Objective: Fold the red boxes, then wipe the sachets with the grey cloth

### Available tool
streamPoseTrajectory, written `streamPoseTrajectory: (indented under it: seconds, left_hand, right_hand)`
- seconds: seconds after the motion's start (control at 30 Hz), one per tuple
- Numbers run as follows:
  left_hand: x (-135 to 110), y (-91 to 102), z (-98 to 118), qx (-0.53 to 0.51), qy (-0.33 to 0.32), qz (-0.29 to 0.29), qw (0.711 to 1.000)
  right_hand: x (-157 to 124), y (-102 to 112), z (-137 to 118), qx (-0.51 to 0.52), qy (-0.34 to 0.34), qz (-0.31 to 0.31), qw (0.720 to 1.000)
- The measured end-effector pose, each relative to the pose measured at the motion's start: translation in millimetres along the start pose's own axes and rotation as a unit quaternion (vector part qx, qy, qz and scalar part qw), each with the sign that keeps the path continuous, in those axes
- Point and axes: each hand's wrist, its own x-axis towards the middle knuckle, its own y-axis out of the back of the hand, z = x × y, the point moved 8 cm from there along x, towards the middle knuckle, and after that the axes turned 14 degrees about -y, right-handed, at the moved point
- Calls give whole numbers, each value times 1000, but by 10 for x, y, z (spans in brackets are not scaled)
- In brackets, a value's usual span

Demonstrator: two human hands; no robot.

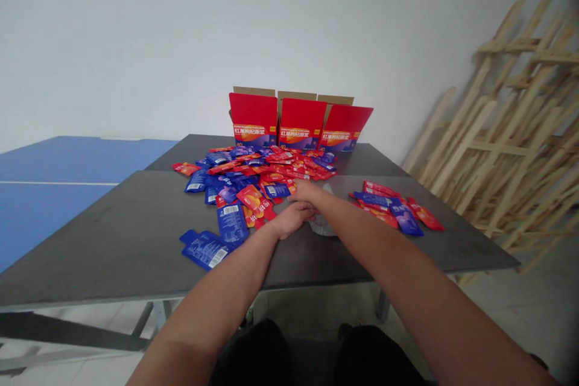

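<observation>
My right hand (302,192) reaches across to the front of a heap of red and blue pouches (239,169). Its fingers are closed at the right end of a blue pouch with a white label (277,190). Just below, my left hand (292,221) is near the tabletop, its fingers curled in under my right wrist. Whatever they may hold is hidden. A crumpled pale grey thing (322,227), partly covered by my right forearm, lies beside my hands. Nearest my left forearm are two blue pouches, one flat near the front (207,249) and one behind it (231,222).
Three open red boxes (302,123) stand in a row behind the heap, flaps raised. A smaller group of red and blue pouches (391,208) lies on the right of the dark table (136,217). Wooden frames (506,132) lean at the right; a blue table (67,187) adjoins at left.
</observation>
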Motion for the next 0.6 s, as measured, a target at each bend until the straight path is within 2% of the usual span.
streamPoseTrajectory:
  seconds: [0.13,0.37,0.47,0.6]
  left_hand:
    - [1,-3,3,-2,4,8,1000]
    - [-11,7,2,-3,19,19,1000]
    - [-19,19,27,-16,27,33,999]
    - [-17,43,123,-91,32,65,993]
  right_hand:
    - [58,6,152,7,-66,4,998]
    - [-37,314,489,85,-121,74,986]
    - [-175,528,514,139,-96,108,980]
    - [-569,825,395,181,31,202,962]
